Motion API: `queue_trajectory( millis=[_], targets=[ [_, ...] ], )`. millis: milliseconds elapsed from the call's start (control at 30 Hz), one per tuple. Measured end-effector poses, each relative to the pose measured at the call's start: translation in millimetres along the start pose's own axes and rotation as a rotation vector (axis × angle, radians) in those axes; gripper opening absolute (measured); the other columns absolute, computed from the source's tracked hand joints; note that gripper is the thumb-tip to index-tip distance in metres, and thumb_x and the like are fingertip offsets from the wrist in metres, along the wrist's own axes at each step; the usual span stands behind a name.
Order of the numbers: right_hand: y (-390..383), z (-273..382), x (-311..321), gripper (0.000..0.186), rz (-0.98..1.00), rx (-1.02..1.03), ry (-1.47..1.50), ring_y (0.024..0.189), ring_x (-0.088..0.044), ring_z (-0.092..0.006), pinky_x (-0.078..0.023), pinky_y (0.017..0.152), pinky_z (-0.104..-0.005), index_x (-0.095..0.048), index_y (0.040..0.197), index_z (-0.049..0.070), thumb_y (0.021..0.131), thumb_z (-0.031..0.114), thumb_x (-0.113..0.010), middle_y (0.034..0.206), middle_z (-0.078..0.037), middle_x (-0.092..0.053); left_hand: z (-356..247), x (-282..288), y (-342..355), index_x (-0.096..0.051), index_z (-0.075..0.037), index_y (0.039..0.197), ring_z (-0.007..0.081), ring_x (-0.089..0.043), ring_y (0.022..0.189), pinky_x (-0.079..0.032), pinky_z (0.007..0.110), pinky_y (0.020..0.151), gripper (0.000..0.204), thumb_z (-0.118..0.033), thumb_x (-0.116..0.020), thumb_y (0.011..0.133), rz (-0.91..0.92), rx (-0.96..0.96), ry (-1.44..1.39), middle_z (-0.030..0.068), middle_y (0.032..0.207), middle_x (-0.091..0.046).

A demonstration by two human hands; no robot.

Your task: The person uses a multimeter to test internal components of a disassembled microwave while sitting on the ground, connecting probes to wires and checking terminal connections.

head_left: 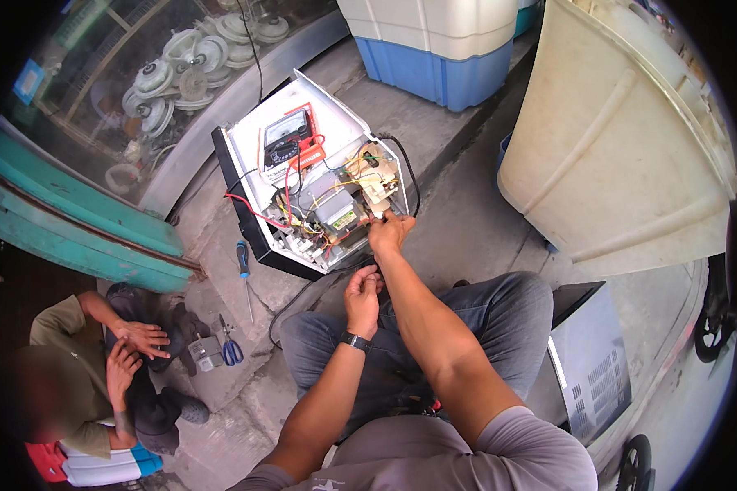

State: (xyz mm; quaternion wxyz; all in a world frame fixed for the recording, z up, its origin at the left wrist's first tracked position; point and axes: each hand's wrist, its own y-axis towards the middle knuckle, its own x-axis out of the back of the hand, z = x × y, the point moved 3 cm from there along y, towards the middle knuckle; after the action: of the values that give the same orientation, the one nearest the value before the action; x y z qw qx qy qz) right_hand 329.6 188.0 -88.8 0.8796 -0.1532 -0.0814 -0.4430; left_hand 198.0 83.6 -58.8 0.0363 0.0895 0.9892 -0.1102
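An opened white-cased appliance (266,233) with a black front lies on the ground ahead, full of wires, a grey boxy component (323,200) and beige parts (375,176). An analogue multimeter (287,135) with red and black leads rests on it. My right hand (393,233) reaches to the near right inside edge, fingers closed at a small white part (378,211); what they grip is hidden. Just below it, outside the casing, my left hand (362,290) is held with curled fingers by a dark cord (303,290); anything inside them is too small to make out.
A co-worker (65,376) sits at left, hands (139,344) near each other. A screwdriver (243,260), blue-handled scissors (232,350) and metal piece (206,353) lie left. A removed panel (590,368) lies right, beside large bins (606,139) (430,74); a glass display case (160,180) borders the back left.
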Motion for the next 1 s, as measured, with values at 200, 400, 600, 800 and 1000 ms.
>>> queue_trajectory(
  millis=[200,400,600,800,1000],
  targets=[
    [-9,2,-2,0.027,0.037,-0.058,0.044,0.12,-0.043,-0.0327,-0.037,0.106,-0.0405,-0.076,0.111,0.01,0.086,0.016,-0.073,0.127,-0.015,-0.041,-5,15,13,-0.067,-0.002,0.121,0.0093,-0.061,0.086,-0.052,0.025,0.079,0.021,-0.008,-0.056,0.104,-0.076,0.006,-0.026,0.0027,0.1,-0.067],
    [-4,-3,-7,0.025,-0.076,-0.007,0.02,0.117,-0.045,-0.0308,-0.039,0.103,-0.0386,-0.075,0.109,0.007,0.084,0.011,-0.075,0.126,-0.013,-0.042,16,35,14,-0.066,-0.002,0.122,0.0092,-0.062,0.086,-0.051,0.024,0.076,0.021,-0.01,-0.058,0.104,-0.102,0.067,-0.048,0.0036,0.1,-0.067],
    [1,-17,14,0.026,-0.065,0.02,0.154,0.109,-0.051,-0.0285,-0.046,0.093,-0.0357,-0.073,0.107,0.001,0.082,0.008,-0.077,0.121,-0.013,-0.046,8,40,46,-0.065,-0.001,0.122,0.0092,-0.063,0.082,-0.052,0.024,0.075,0.021,-0.007,-0.058,0.103,-0.141,0.022,-0.138,0.0044,0.1,-0.067],
    [-9,-22,33,0.028,0.09,0.182,0.168,0.089,-0.059,-0.0199,-0.052,0.079,-0.0323,-0.073,0.11,-0.001,0.085,0.012,-0.078,0.116,-0.011,-0.05,6,20,30,-0.065,-0.002,0.122,0.008,-0.062,0.083,-0.051,0.022,0.075,0.022,-0.007,-0.056,0.103,-0.095,0.011,-0.073,0.0044,0.102,-0.067],
    [-7,-36,41,0.022,0.354,0.197,0.5,0.089,-0.06,-0.0132,-0.052,0.077,-0.0275,-0.07,0.117,0.003,0.095,0.002,-0.066,0.116,-0.005,-0.055,-19,-9,23,-0.062,-0.003,0.128,0.0104,-0.063,0.091,-0.052,0.025,0.082,0.026,-0.013,-0.057,0.105,-0.009,-0.193,0.134,0.0046,0.107,-0.068]
  ],
)
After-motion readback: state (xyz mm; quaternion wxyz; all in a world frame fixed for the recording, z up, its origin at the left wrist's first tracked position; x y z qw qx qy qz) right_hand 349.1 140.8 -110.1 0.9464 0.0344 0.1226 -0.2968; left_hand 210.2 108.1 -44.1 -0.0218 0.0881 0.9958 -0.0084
